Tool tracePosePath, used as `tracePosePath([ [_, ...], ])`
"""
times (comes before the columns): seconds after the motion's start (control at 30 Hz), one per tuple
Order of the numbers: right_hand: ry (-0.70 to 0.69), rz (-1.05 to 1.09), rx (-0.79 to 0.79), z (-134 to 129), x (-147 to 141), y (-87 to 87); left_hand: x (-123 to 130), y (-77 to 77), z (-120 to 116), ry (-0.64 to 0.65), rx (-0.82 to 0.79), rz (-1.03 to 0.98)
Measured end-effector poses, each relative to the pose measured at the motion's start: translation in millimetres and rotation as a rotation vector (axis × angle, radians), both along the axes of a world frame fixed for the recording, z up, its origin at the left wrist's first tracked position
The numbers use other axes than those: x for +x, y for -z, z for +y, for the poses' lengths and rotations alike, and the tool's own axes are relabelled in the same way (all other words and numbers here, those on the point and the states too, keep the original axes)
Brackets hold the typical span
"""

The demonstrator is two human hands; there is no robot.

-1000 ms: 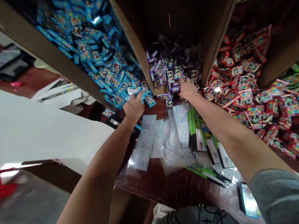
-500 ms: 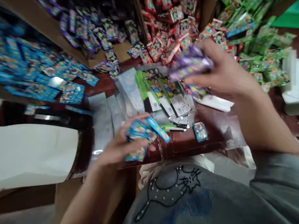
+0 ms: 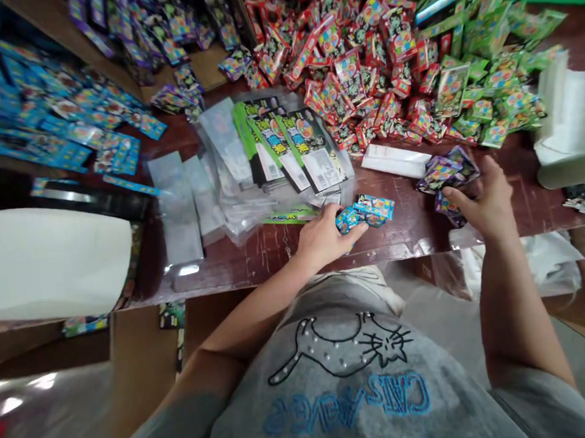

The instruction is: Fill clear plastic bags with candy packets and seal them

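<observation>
At the worktop's point(image 3: 406, 228) front, the left hand's point(image 3: 326, 235) grip is closed around blue packets point(image 3: 376, 208), the right hand's point(image 3: 492, 200) loosely around purple packets point(image 3: 442, 172). They are apart, probably so that colours do not mix.

Table point(image 3: 255, 265): dark red-brown, glossy. Clear bags point(image 3: 174, 207) lie left of the left hand point(image 3: 326, 236); purple packets point(image 3: 447, 169) at the right hand point(image 3: 492, 202); red packets point(image 3: 346, 82) and green packets point(image 3: 498, 108) beyond.

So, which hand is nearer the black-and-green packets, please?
Left. The left hand is at the near edge of the black-and-green packets; the right hand is farther, to their right.
</observation>
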State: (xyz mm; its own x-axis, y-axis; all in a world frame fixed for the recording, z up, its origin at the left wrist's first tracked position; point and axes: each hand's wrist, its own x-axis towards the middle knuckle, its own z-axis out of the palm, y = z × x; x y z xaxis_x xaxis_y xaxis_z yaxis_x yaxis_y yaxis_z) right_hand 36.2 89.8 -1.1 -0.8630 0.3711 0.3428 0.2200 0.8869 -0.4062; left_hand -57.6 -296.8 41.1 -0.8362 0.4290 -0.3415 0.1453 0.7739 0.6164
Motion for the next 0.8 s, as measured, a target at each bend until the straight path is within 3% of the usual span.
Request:
tracePosePath([
  [0.07, 0.074, 0.089, 0.149, -25, 2, -9.0, 6, 3.7, -2, -0.07, -0.049, 0.045],
  [0.13, 0.022, 0.184, 0.216, -68, 3, -20.5, 12, 10.8, -4, -0.155, -0.042, 0.066],
  [0.27, -0.489, 0.065, 0.181, -175, 4, -26.2, 29, 21.2, -4, -0.194, 0.04, 0.174],
  [0.37, -0.709, -0.045, 0.195, -225, 5, -14.2, 40, 18.9, -17, -0.177, 0.118, 0.207],
  [0.43, -0.717, -0.066, 0.191, -234, 4, -4.7, 36, 13.8, -44, -0.174, 0.149, 0.281],
  [0.5, -0.659, -0.059, 0.146, -229, 2, 3.7, 20, 7.2, -90, -0.22, 0.113, 0.427],
  [0.6, -0.555, -0.011, 0.048, -219, -3, 10.8, -22, 2.2, -174, -0.453, -0.086, 0.604],
  [0.67, -0.513, 0.02, 0.016, -221, -6, 10.3, -48, 8.8, -219, -0.645, -0.213, 0.569],
  [0.73, -0.505, 0.025, 0.022, -232, -8, 5.6, -59, 22.8, -242, -0.738, -0.27, 0.483],
  [0.8, -0.523, 0.033, 0.041, -249, -8, -2.0, -50, 37.6, -240, -0.731, -0.297, 0.434],
])
